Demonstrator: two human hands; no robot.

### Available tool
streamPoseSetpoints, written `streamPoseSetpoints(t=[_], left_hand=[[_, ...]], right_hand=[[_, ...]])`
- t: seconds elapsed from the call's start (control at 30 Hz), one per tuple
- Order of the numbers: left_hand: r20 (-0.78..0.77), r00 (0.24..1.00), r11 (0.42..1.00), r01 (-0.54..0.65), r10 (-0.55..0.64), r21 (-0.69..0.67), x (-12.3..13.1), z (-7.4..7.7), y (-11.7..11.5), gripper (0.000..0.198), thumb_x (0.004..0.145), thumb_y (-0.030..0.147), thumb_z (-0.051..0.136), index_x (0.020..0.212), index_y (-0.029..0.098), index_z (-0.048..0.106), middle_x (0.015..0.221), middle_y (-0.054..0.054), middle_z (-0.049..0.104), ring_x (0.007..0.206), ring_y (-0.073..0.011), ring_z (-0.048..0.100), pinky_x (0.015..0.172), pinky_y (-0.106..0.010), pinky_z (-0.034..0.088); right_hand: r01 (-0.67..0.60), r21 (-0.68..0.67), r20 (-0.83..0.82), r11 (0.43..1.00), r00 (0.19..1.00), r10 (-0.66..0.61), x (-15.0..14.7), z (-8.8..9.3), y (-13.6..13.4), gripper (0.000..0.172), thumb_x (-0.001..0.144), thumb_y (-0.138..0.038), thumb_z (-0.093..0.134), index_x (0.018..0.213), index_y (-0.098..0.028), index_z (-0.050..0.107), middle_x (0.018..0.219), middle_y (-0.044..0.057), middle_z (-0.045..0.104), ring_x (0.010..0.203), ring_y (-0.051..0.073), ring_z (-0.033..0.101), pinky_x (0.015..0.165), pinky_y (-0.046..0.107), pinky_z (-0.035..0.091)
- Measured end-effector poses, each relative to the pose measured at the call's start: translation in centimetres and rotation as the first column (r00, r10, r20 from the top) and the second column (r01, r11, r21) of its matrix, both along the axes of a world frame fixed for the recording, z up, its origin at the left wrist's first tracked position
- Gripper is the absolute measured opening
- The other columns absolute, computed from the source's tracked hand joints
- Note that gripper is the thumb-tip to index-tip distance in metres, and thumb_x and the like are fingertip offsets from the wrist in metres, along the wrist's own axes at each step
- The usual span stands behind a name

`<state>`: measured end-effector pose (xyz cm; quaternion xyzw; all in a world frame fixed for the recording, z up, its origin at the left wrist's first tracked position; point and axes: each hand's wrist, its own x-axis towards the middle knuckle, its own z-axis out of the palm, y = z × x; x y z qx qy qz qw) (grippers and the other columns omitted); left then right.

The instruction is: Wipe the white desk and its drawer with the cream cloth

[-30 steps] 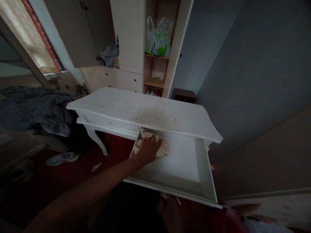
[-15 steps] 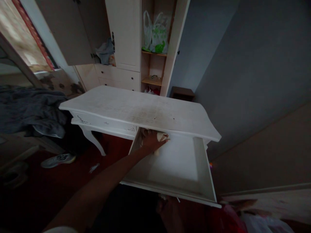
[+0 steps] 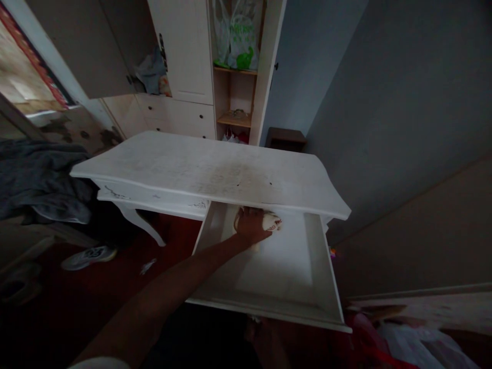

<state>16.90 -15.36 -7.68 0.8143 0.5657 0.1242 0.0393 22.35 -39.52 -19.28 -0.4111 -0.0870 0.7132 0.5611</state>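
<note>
Inside the pulled-out drawer [image 3: 284,266] of a white table, my left hand [image 3: 251,225] is closed over a soft-looking cream item with reddish-brown print [image 3: 272,222]. Its kind does not show clearly, as my hand covers part of it. A pale edge of the item shows on the left of my fingers. Low in the view, in shadow below the drawer's front, is my right hand [image 3: 265,335]. Its fingers look curled near a small whitish bit at the drawer front, but what they hold is too dark to name.
The white tabletop [image 3: 180,159] has a dark smudge. Behind stands a wardrobe [image 3: 188,51] with open doors and plastic bags [image 3: 243,41] on a shelf. Grey cloth [image 3: 42,174] lies at left, a shoe [image 3: 88,257] on the red floor. Plastic bags [image 3: 418,343] lie at lower right.
My left hand has moved right and slightly toward me inside the drawer, and the cream item has moved with it. The view has shifted a little. My right hand stays low by the drawer front.
</note>
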Motion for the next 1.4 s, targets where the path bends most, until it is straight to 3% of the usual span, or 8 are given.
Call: streamPoseSetpoints(t=[0.13,0.27,0.4,0.67,0.9,1.0,1.13,1.4], left_hand=[[0.001,0.988,0.988,0.156,-0.156,0.022,3.8,-0.4,-0.2,0.074,0.067,0.067,0.066,0.123,0.019,0.060,0.124,-0.018,0.061,0.120,-0.0397,0.050,0.109,-0.058,0.030],[-0.005,0.938,0.936,0.346,-0.346,0.058,8.0,-0.3,-0.7,0.073,0.067,0.068,0.067,0.121,0.020,0.060,0.130,-0.019,0.057,0.120,-0.0377,0.048,0.106,-0.056,0.033],[-0.036,0.924,0.922,0.382,-0.380,0.063,9.9,0.2,-1.0,0.071,0.071,0.066,0.064,0.123,0.018,0.059,0.130,-0.018,0.057,0.118,-0.0374,0.048,0.101,-0.056,0.036],[-0.063,0.833,0.825,0.553,-0.550,0.115,9.9,0.1,-0.1,0.061,0.080,0.060,0.061,0.122,0.017,0.058,0.126,-0.016,0.059,0.121,-0.0341,0.049,0.100,-0.048,0.038],[-0.114,0.804,0.794,0.595,-0.584,0.123,10.4,0.8,-0.6,0.038,0.083,0.043,0.062,0.111,0.017,0.064,0.119,-0.014,0.062,0.104,-0.0311,0.059,0.091,-0.045,0.042],[-0.123,0.726,0.721,0.687,-0.676,0.088,9.7,1.1,-1.6,0.031,0.084,0.038,0.061,0.109,0.020,0.067,0.117,-0.012,0.064,0.107,-0.0307,0.058,0.091,-0.045,0.042],[-0.107,0.606,0.611,0.791,-0.788,-0.015,8.9,1.3,-3.8,0.032,0.084,0.045,0.060,0.103,0.022,0.072,0.117,-0.011,0.065,0.109,-0.0327,0.056,0.093,-0.048,0.040],[0.022,0.483,0.464,0.851,-0.875,-0.245,8.3,0.7,-7.7,0.029,0.076,0.043,0.066,0.100,0.030,0.076,0.125,-0.010,0.060,0.121,-0.0346,0.045,0.098,-0.051,0.035]], right_hand=[[0.023,0.003,0.052,1.000,0.998,-0.023,0.0,0.4,0.3,0.041,0.052,-0.052,0.089,0.061,-0.020,0.064,0.052,-0.002,0.059,0.046,0.013,0.052,0.049,0.028,0.041],[0.035,0.012,0.043,0.999,0.998,-0.035,0.0,0.3,0.0,0.038,0.056,-0.048,0.088,0.065,-0.020,0.064,0.056,-0.002,0.059,0.049,0.013,0.053,0.050,0.028,0.042],[0.101,0.039,0.060,0.994,0.993,-0.103,-0.3,-0.4,-0.7,0.038,0.060,-0.053,0.084,0.065,-0.021,0.065,0.066,0.002,0.063,0.060,0.016,0.055,0.053,0.028,0.044],[0.078,0.090,0.021,0.993,0.997,-0.080,-0.6,1.1,-0.3,0.032,0.065,-0.049,0.082,0.067,-0.021,0.065,0.060,-0.002,0.060,0.054,0.013,0.052,0.055,0.028,0.043],[0.118,0.105,0.030,0.987,0.992,-0.122,-0.7,1.2,-0.4,0.032,0.064,-0.047,0.083,0.071,-0.021,0.067,0.063,-0.002,0.061,0.055,0.012,0.054,0.055,0.027,0.042],[0.100,0.094,0.029,0.991,0.994,-0.103,-0.7,1.0,-0.4,0.033,0.065,-0.048,0.083,0.068,-0.020,0.067,0.061,-0.003,0.060,0.053,0.011,0.052,0.054,0.027,0.042],[0.091,0.052,0.034,0.995,0.995,-0.093,-0.6,1.1,-0.3,0.033,0.065,-0.048,0.082,0.067,-0.020,0.064,0.057,-0.004,0.057,0.052,0.012,0.050,0.054,0.027,0.042],[0.125,0.046,0.055,0.991,0.990,-0.127,-0.8,0.9,-0.2,0.033,0.064,-0.047,0.081,0.078,-0.023,0.064,0.071,-0.002,0.061,0.056,0.012,0.049,0.051,0.027,0.041]])
